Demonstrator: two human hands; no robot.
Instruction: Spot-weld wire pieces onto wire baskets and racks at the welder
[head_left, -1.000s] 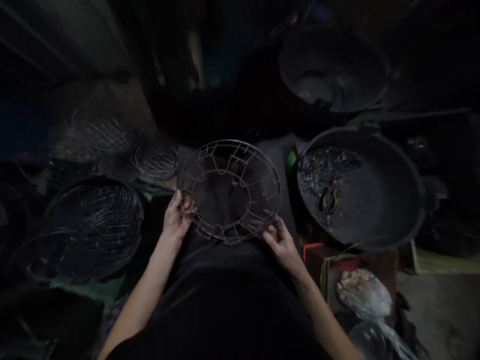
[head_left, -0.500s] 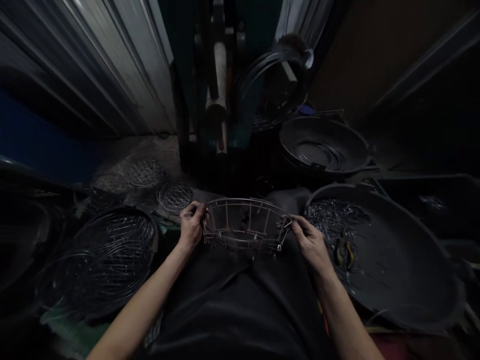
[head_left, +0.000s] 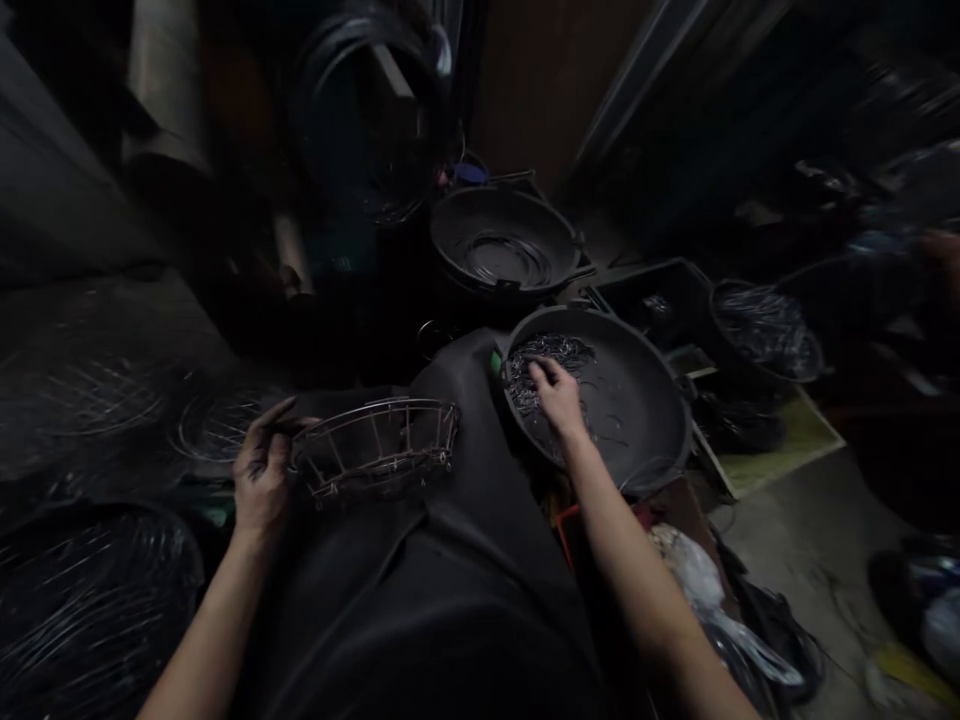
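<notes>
A curved wire basket [head_left: 375, 460] with thin upright bars lies on the dark apron [head_left: 442, 580] over my lap. My left hand [head_left: 259, 475] is at the basket's left end, its fingers and thumb around the edge wire. Over to the right, my right hand [head_left: 559, 395] reaches into a wide dark pan [head_left: 637, 400]. Its bent fingers touch a pile of short wire pieces [head_left: 555, 350]; whatever is between the fingertips is hidden. The yellow-and-black pliers seen earlier in this pan cannot be made out now.
Behind is another pan [head_left: 502, 210] with coiled wire. Round wire grids [head_left: 217, 425] lie at left, above a dark tub of wire parts [head_left: 97, 590]. At right stand a yellowish crate [head_left: 795, 445] and a container of shiny pieces [head_left: 765, 325].
My view has swung right. My right hand has let go of the basket's right end and moved into the pan. My left hand stays at the basket, which now rests on my lap.
</notes>
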